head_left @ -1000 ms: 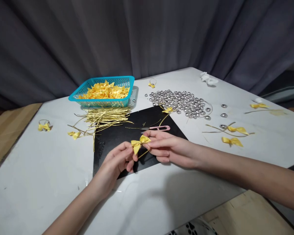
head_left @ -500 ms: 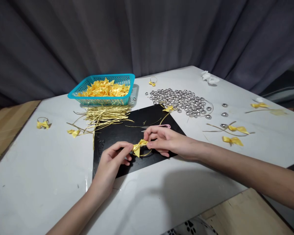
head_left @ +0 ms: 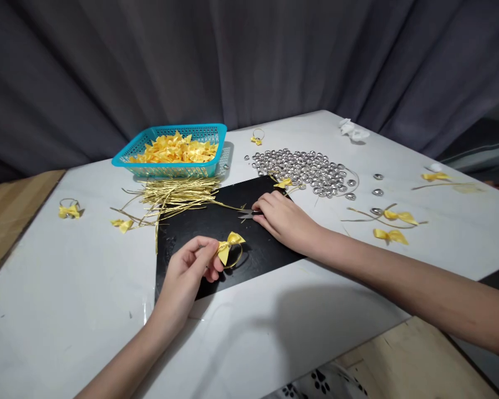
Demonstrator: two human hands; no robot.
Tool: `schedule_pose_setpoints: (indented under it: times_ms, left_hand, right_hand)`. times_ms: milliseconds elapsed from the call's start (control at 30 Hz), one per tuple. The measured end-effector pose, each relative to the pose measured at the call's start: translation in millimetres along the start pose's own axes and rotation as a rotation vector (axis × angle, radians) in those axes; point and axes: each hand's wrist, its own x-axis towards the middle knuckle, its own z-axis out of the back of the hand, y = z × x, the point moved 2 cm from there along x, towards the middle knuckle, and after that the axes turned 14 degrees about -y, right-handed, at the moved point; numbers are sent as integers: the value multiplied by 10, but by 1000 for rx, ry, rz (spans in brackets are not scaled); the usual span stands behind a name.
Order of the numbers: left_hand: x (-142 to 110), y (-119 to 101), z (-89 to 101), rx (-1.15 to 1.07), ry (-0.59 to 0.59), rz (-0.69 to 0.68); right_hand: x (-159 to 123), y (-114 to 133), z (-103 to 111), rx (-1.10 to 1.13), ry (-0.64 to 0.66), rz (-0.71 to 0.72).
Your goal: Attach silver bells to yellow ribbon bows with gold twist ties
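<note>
Between thumb and fingers, my left hand [head_left: 195,259] pinches one end of a yellow ribbon bow [head_left: 229,245]. A loop of gold wire [head_left: 240,257] hangs from the bow's right side, above the black mat [head_left: 210,221]. My right hand [head_left: 280,219] is closed over a small pair of scissors [head_left: 247,214] lying at the mat. Only the metal blades show, pointing left; the handles are hidden under my fingers. Close to the blade tips lies the end of a thin gold strand.
Behind the mat stand a blue basket [head_left: 170,170] of yellow bows, a pile of gold wire ties [head_left: 178,193] and many silver beads [head_left: 303,169]. Loose bows [head_left: 391,236] lie at right. A looped bow [head_left: 69,211] sits at left, white crumpled scraps [head_left: 352,131] far right.
My right hand has let go of the bow and moved up and slightly right onto the scissors. My left hand still holds the bow, whose right side now hangs free.
</note>
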Motion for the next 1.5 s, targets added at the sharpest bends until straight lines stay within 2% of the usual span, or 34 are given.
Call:
schedule_pose_setpoints:
  times_ms: [167,400,533,733,933,1133,1300,1500]
  left_hand:
    - [-4,9,6,0,7,5]
    - [13,-38,7,-54,28,73]
    - [44,-55,38,-101,62,130]
    - [53,-54,43,-81,77,135]
    - [51,-56,42,-73,43,149]
    - [37,-42,48,-70,26,168]
    - [33,-43,33,-66,18,153]
    - [22,-35,19,-96,34,128]
  right_hand:
    - [19,21,19,51,-16,-61]
    - [-2,60,100,519,-71,-218]
    - [-17,137,158,646,-31,-185]
    - [-54,233,280,637,65,-120]
    - [-112,334,346,607,50,-17]
    - [-119,391,335,418,203,51]
    - [-108,421,332,340,245,44]
    - [-139,437,298,441,305,-114]
